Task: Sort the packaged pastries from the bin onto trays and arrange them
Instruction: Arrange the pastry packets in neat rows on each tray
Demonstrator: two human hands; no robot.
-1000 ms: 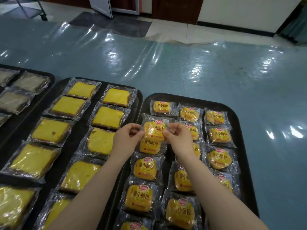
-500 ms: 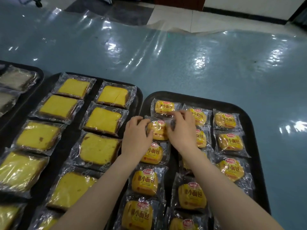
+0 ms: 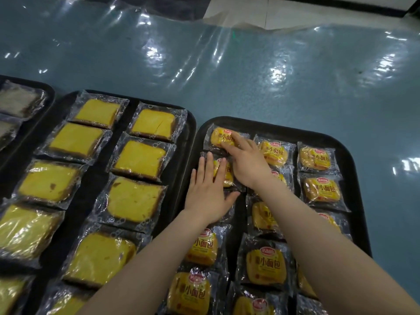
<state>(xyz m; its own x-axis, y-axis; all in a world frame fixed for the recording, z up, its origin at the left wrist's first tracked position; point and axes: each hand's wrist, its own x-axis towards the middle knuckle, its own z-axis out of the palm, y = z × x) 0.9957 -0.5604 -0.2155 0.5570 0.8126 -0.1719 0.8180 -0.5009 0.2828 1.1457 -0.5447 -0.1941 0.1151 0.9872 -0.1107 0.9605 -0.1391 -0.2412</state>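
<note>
Small yellow buns in clear packets with red logos fill the black right tray [image 3: 272, 126] in rows. One bun packet [image 3: 228, 176] lies in the left column, second from the far end. My left hand [image 3: 208, 189] rests flat on it with fingers spread. My right hand [image 3: 247, 162] lies over its right side, and the fingertips touch the far corner bun packet [image 3: 218, 137]. Neither hand grips anything. The bin is not in view.
The middle black tray [image 3: 191, 137] holds two columns of wrapped square yellow cakes [image 3: 141, 159]. A third tray [image 3: 49, 93] at the far left carries greyish wrapped pastries [image 3: 18, 101]. Shiny plastic sheet covers the blue table [image 3: 250, 76] beyond the trays.
The bun packet held up between both hands a second ago now lies on the right tray. Both hands have opened and flattened onto it; the right fingers reached to the corner packet.
</note>
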